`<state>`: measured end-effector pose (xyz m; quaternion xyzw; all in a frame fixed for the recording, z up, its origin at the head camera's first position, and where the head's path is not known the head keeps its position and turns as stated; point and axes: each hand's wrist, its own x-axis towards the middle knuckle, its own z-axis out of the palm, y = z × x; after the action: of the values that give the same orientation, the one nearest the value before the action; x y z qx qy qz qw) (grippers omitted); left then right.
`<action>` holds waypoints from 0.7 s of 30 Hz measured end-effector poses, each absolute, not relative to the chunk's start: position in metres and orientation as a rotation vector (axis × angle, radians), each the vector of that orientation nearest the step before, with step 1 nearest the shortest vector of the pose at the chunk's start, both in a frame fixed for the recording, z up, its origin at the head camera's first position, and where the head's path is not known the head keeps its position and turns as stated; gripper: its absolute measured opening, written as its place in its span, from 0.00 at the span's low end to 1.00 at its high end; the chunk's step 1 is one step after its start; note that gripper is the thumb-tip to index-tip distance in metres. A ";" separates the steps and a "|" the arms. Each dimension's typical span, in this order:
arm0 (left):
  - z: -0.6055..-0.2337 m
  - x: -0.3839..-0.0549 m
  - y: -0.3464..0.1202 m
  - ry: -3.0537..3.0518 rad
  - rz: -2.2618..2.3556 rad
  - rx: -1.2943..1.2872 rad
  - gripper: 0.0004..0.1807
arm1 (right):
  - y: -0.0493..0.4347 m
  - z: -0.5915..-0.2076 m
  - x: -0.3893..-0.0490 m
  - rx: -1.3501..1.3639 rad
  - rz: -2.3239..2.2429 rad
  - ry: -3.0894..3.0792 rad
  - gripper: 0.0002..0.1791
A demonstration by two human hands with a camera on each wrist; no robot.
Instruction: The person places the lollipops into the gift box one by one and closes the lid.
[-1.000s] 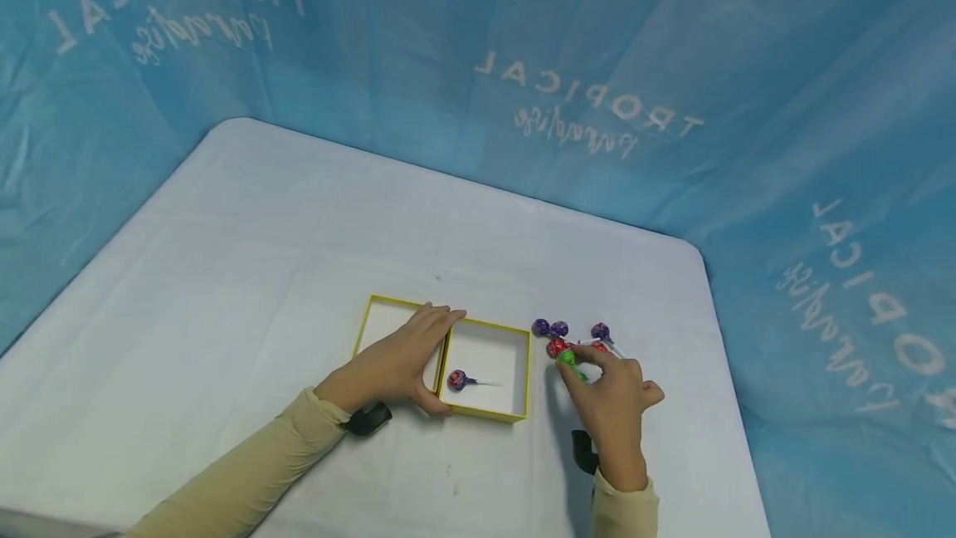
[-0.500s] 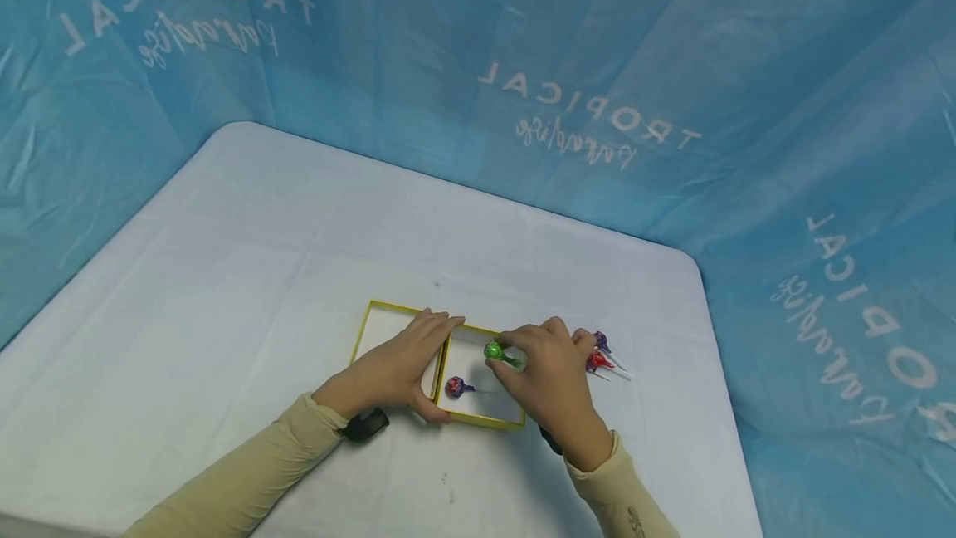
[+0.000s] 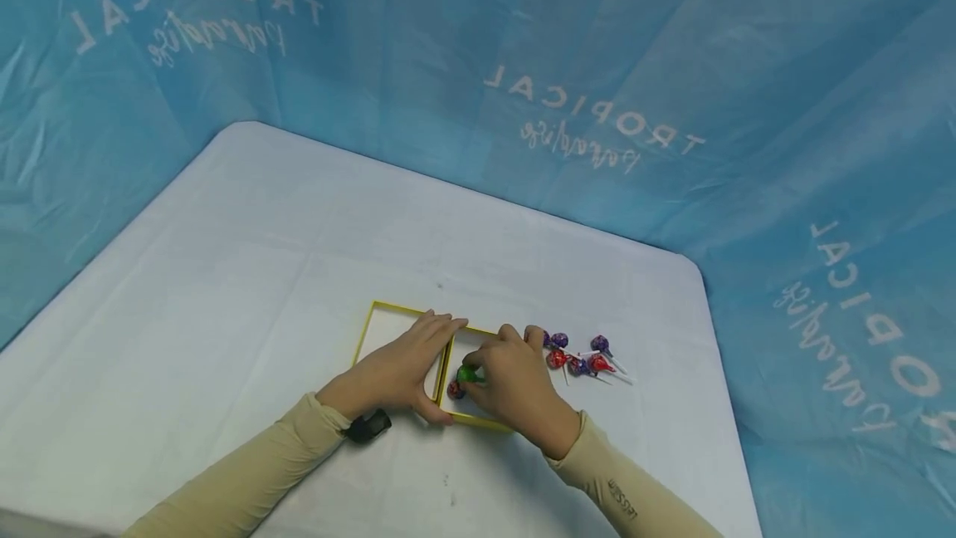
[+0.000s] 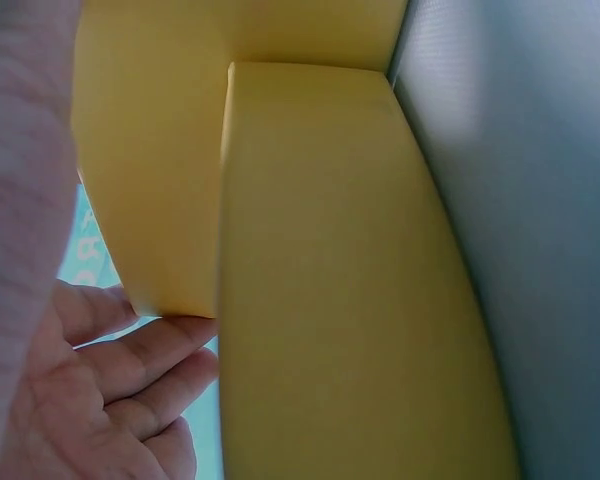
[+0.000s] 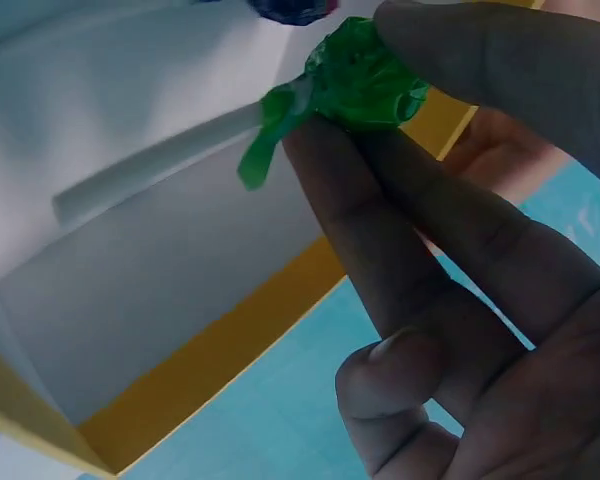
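A green-wrapped lollipop (image 3: 468, 374) is pinched by its candy head between the thumb and fingers of my right hand (image 3: 515, 380). In the right wrist view the lollipop (image 5: 355, 85) has its white stick pointing away to the left, inside the box. The yellow-edged box (image 3: 478, 419) has a white inside, and a purple-and-red lollipop (image 3: 455, 391) lies in its left part, partly covered by my right hand. My left hand (image 3: 403, 364) grips the box at its left side, thumb at the front and fingers at the back. Yellow outer walls (image 4: 340, 280) fill the left wrist view.
A second yellow-edged tray (image 3: 387, 326) adjoins the box on the left, partly under my left hand. Right of the box lie several loose lollipops, among them a red one (image 3: 556, 359) and a purple one (image 3: 600, 344). The white tabletop (image 3: 299, 214) ends at blue curtains (image 3: 418, 48).
My right hand has carried the green lollipop leftward from the loose pile, over the box and down into it beside the other lollipop. My left hand has stayed on the box.
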<state>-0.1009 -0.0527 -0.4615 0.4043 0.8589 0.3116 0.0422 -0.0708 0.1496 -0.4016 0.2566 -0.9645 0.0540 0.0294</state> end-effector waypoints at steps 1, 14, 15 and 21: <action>-0.462 -0.101 -0.053 2.627 0.962 1.246 0.69 | 0.149 -0.402 -0.072 0.804 0.144 -2.991 0.10; -0.460 -0.101 -0.053 2.635 0.986 1.290 0.68 | 0.141 -0.400 -0.083 0.869 0.112 -3.075 0.06; -0.460 -0.101 -0.053 2.634 0.986 1.283 0.68 | 0.141 -0.401 -0.084 0.866 0.112 -3.086 0.06; -0.461 -0.100 -0.053 2.642 0.986 1.286 0.69 | 0.140 -0.407 -0.087 0.879 0.106 -3.128 0.06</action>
<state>-0.0995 -0.0529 -0.4613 0.4148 0.8522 0.3182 0.0209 -0.0867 0.1397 -0.4072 0.2700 -0.9607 0.0326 -0.0548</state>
